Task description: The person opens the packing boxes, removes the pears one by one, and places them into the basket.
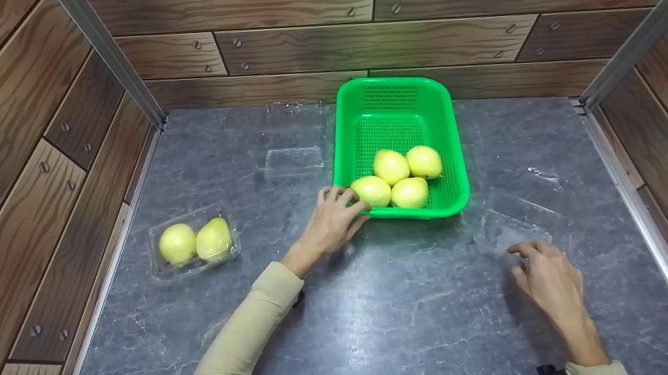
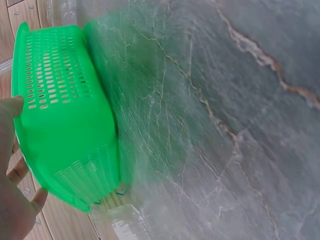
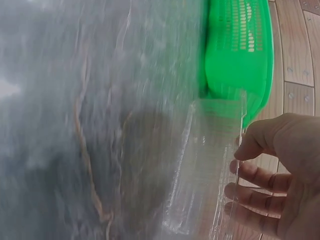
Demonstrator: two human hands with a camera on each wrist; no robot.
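In the head view my left hand [image 1: 333, 220] grips the near left corner of a green plastic basket [image 1: 454, 142], its fingers over the rim beside a yellow pear [image 1: 372, 192]. The left wrist view has the thumb against the outside of the basket rim [image 2: 18, 60]. Several yellow pears sit together in the basket's near end. On the right, my right hand [image 1: 550, 281] is at a clear plastic container [image 1: 513, 230]. Seen from the right wrist, thumb and fingertips pinch the edge of that container [image 3: 205, 150].
A clear container [image 1: 159, 273] with two yellow pears stands at the left on the grey marbled table [image 1: 381, 327]. Another clear container [image 1: 293, 161] lies left of the basket. Wood-patterned panels [image 1: 376, 44] close in the back and both sides.
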